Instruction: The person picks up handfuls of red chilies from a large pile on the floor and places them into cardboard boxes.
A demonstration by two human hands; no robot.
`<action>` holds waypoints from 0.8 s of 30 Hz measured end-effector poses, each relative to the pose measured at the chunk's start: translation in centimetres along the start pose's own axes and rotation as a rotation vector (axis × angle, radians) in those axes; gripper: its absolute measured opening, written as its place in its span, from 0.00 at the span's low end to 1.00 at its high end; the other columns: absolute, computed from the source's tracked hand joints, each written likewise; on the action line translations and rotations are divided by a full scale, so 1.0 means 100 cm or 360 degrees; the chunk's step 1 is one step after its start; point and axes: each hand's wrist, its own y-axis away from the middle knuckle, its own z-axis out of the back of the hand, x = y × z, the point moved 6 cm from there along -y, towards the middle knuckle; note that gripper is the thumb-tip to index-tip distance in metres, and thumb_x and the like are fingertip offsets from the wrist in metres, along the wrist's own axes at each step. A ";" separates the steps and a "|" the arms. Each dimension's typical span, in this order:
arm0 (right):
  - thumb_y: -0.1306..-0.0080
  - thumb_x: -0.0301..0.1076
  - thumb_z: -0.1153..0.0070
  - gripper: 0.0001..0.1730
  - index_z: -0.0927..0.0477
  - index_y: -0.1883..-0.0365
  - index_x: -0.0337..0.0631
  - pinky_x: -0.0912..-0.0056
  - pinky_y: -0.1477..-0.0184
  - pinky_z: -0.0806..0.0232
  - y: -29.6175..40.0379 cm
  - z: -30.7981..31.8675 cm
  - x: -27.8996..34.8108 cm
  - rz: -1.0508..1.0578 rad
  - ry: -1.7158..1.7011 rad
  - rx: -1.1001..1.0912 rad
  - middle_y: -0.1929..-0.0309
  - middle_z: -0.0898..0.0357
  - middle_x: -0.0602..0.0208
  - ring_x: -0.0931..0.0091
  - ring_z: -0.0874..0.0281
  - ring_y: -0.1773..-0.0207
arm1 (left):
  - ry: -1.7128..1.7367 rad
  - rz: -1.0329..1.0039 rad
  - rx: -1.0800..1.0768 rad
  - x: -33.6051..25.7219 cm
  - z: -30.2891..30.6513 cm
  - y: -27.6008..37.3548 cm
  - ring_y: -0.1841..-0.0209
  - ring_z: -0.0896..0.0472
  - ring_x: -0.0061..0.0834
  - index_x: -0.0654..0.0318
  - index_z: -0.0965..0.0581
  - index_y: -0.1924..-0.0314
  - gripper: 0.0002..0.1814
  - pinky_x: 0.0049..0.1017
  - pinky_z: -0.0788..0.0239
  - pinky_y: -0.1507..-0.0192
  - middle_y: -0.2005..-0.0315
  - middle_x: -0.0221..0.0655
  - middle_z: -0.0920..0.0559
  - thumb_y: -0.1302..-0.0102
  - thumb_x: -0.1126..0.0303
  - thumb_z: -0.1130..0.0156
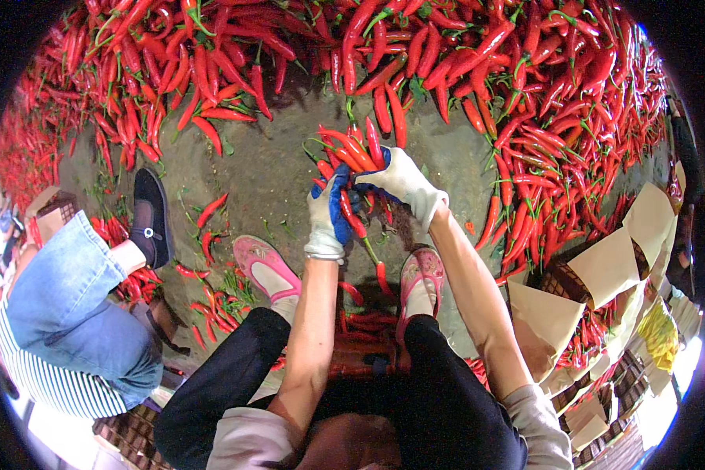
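My left hand [329, 211], in a white work glove with a blue coated palm, has its fingers curled around a few red chili peppers [351, 216]. Beside it, my right hand [404, 181] wears a matching glove and grips a bunch of red chilies [353, 151], whose tips and green stems stick out past the fingers. The two hands nearly meet above the concrete floor [258, 170], between my pink shoes [265, 267]. A large heap of red chilies [476, 53] spreads in front of them. The gloves hide part of the held peppers.
At the left sits another person in jeans [76, 299], one black shoe [151, 217] near the heap. Loose chilies [211, 211] and green stems [241, 288] lie on the floor between us. Paper-lined baskets [605, 270] with chilies stand at the right. More chilies [370, 323] lie between my feet.
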 end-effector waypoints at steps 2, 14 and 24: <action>0.53 0.42 0.29 0.27 0.20 0.58 0.35 0.68 0.54 0.30 0.005 -0.003 -0.014 0.0017 -0.0287 0.0107 0.68 0.16 0.60 0.75 0.20 0.64 | -0.0028 0.0082 0.0135 -0.001 0.007 0.003 0.83 0.30 0.17 0.57 0.22 0.58 0.09 0.20 0.40 0.82 0.79 0.24 0.24 0.33 0.62 0.39; 0.55 0.38 0.26 0.39 0.28 0.46 0.33 0.67 0.44 0.34 0.147 0.051 0.006 0.0564 -0.0925 -0.0610 0.51 0.21 0.61 0.75 0.26 0.48 | -0.0686 -0.0423 0.0604 -0.039 -0.102 0.123 0.75 0.24 0.14 0.60 0.22 0.52 0.15 0.18 0.35 0.76 0.70 0.22 0.20 0.37 0.65 0.35; 0.53 0.25 0.32 0.34 0.28 0.46 0.33 0.72 0.50 0.29 0.505 0.215 -0.058 0.0729 -0.1331 -0.2036 0.54 0.20 0.64 0.75 0.21 0.55 | -0.1085 -0.0326 0.2333 0.121 -0.351 0.393 0.69 0.23 0.13 0.64 0.25 0.44 0.25 0.19 0.28 0.67 0.68 0.26 0.17 0.41 0.67 0.29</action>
